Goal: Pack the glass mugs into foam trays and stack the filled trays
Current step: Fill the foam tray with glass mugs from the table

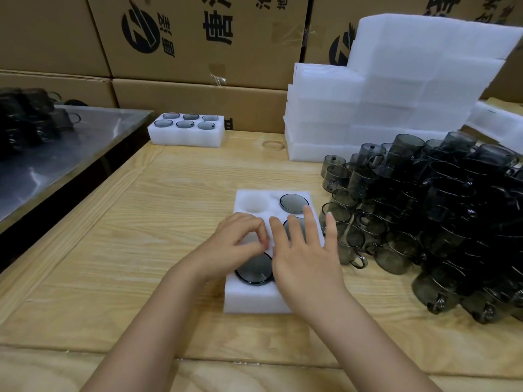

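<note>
1. A stack of foam trays (396,94) is standing back right, beside a heap of glass mugs (452,222).
2. The near tray (254,298) is holding three visible mugs — one far pocket (253,203) is sitting empty.
3. A wooden table (141,250) is carrying everything, with cardboard boxes (198,38) behind.
4. The right hand (305,264) is lying spread-fingered over the near tray; the left hand (235,244) is curling its fingers — whether around anything, nobody can tell.

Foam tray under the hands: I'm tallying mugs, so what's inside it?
Three show: far-right mug, middle-right mug, near-left mug. The far-left pocket is empty. The left hand and right hand cover the other two pockets.
</note>
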Demonstrator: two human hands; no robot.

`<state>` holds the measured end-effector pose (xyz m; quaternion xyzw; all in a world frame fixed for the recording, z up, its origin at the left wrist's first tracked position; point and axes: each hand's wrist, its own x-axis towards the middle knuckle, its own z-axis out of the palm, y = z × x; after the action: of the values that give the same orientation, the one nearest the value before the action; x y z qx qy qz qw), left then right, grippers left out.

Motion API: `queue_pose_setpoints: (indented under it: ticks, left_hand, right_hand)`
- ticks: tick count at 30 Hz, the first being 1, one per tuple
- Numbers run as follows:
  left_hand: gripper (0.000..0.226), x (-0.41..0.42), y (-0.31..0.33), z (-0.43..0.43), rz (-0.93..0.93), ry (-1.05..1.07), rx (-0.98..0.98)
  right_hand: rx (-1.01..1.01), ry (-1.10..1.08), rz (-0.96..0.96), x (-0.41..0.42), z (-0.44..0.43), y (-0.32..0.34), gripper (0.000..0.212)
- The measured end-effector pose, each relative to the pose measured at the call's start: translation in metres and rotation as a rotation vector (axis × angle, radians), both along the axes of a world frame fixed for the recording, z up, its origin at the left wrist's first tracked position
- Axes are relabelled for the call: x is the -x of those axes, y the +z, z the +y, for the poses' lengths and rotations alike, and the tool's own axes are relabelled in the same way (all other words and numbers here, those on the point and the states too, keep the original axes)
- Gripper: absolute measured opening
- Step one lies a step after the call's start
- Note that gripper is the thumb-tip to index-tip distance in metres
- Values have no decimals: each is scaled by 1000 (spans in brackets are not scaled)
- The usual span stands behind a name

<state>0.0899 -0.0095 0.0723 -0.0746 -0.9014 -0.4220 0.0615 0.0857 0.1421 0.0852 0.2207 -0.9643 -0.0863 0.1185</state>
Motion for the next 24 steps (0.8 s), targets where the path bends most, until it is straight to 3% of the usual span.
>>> queue_pose_setpoints:
  ticks: [2, 5, 8, 10, 14, 17, 20, 22, 24]
  left_hand:
    - [22, 2, -1, 6, 63, 94, 175]
    - [30, 2, -9, 12, 187, 243, 626]
    - [39, 1, -17, 16, 218, 300, 725]
    - [42, 2, -17, 14, 205, 298, 525]
    - [60, 5, -22, 5, 105, 322, -292]
    - [59, 11, -29, 0, 43, 284, -700]
    - [68, 15, -36, -7, 12, 248, -795]
    - [65, 18, -39, -10, 23, 243, -788]
    - [59, 20, -42, -11, 30, 239, -787]
  right_hand:
    - [6, -15, 64, -6, -2, 4, 57]
    - [-27, -27, 117, -13, -9, 9, 58]
    - [-111, -63, 105, -18, -16, 12, 58]
    - [-119, -50, 108, -17, -16, 9, 60]
    - [-9, -22, 111, -14, -10, 5, 60]
    - [186, 67, 140, -10, 4, 0, 41]
    - [444, 58, 341, 3, 42, 8, 36]
    - [592, -57, 508, 17, 80, 25, 37]
    - [617, -232, 568, 33, 116, 43, 40]
